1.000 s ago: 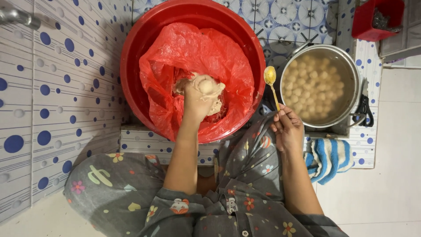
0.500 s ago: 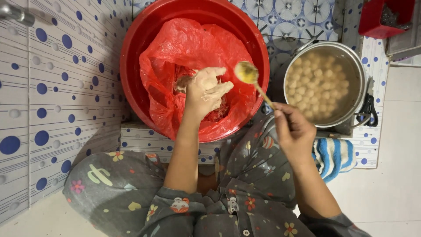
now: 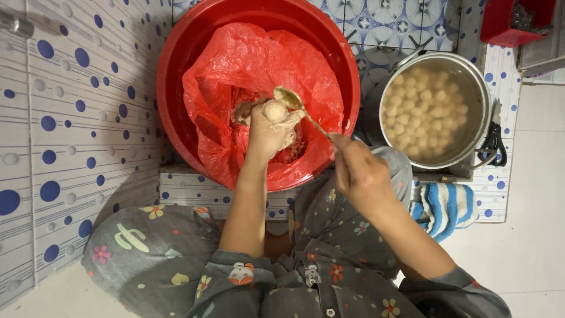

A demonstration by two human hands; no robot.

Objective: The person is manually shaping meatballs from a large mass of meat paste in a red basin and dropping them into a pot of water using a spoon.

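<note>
At the far left a wall (image 3: 65,135) of white tile with blue dots is seen. Next to it a red basin (image 3: 176,100) is set on a tiled ledge (image 3: 188,189), and a red bag (image 3: 235,70) is spread open inside the basin.

Over the bag's opening the left hand (image 3: 268,131) is closed in a loose fist around a lump of pale paste, and a ball (image 3: 274,110) of the paste is squeezed out at the top of the fist, between thumb and forefinger. More of the paste is seen in the bag just left of the hand.

A spoon (image 3: 294,103) is laid with its bowl touching the right side of the ball, and its thin handle is run down and to the right into the right hand (image 3: 362,174). That hand is closed on the end of the handle, over the lap, at the basin's lower right rim.

Right of the basin, and close beside it, a steel pot (image 3: 482,100) is set; it is filled with cloudy water and many pale round balls (image 3: 424,109). Below the pot a blue-and-white striped cloth (image 3: 447,206) is folded. At the upper right corner a red container (image 3: 500,26) is partly seen.
</note>
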